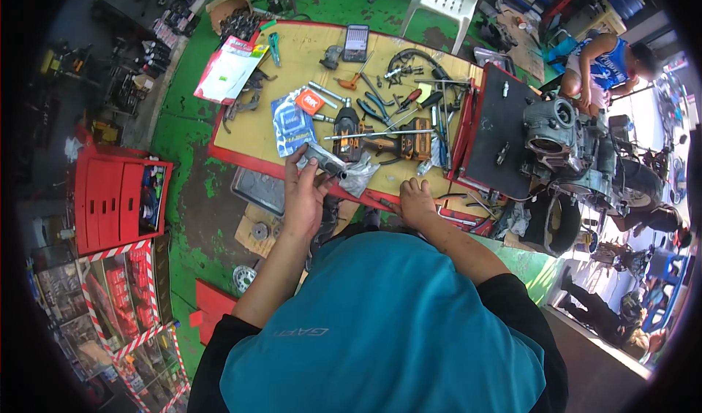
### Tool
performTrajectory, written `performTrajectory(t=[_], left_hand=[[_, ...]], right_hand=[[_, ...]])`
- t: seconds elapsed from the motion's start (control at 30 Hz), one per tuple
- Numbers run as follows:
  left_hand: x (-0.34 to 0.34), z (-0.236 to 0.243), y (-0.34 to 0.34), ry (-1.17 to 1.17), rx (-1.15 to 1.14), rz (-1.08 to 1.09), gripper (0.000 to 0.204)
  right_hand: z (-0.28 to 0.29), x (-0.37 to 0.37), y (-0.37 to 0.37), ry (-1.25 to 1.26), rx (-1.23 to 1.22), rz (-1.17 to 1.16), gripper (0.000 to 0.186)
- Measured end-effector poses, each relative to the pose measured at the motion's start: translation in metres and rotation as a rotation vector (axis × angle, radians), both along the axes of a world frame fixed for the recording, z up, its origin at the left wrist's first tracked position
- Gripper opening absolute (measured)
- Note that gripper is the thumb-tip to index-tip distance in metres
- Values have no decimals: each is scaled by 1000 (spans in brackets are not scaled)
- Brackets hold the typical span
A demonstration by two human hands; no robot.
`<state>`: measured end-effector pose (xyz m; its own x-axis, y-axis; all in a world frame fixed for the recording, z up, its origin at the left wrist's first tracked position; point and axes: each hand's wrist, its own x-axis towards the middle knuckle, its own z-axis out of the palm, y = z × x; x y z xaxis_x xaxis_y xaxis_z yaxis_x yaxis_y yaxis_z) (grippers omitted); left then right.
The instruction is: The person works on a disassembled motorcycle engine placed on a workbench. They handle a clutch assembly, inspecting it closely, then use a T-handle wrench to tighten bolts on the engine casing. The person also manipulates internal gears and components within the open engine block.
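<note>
In my left hand [307,186] is a grey part with a dark tubular end [327,161], gripped between thumb and fingers above the near edge of the workbench [248,139]. Its exact kind is unclear. My right hand [418,199] rests at the bench's near edge with its fingers curled; nothing shows in them. A crumpled clear plastic bag [359,175] lies just right of the held part. Beyond it lies an orange and black cordless impact wrench [398,146]. Left of the wrench are a blue and white packet [292,124] and an orange packet [309,101].
Pliers [374,111], screwdrivers [413,99] and several other tools crowd the bench's right half. A phone [356,42] lies at its far edge. Right stands an engine [552,128], with another person [601,66] beyond. A red cabinet [110,201] is left, a white chair [446,4] behind.
</note>
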<state>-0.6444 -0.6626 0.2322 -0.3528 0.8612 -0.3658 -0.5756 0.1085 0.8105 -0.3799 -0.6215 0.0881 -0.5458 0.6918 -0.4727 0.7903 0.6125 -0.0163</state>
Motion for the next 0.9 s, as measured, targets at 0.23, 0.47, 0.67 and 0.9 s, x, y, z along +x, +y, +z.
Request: performTrajectory(t=[0.23, 0.47, 0.67, 0.9], left_hand=[[46, -2, 46, -157, 65, -203, 45], [130, 5, 75, -315, 189, -406, 53], [208, 21, 78, -216, 368, -514, 52], [277, 33, 61, -232, 436, -738, 63]], right_hand=[[111, 19, 19, 956, -48, -542, 39], [200, 21, 6, 1137, 117, -947, 60], [199, 55, -15, 1198, 256, -1006, 76], [180, 103, -15, 1537, 353, -1226, 83]])
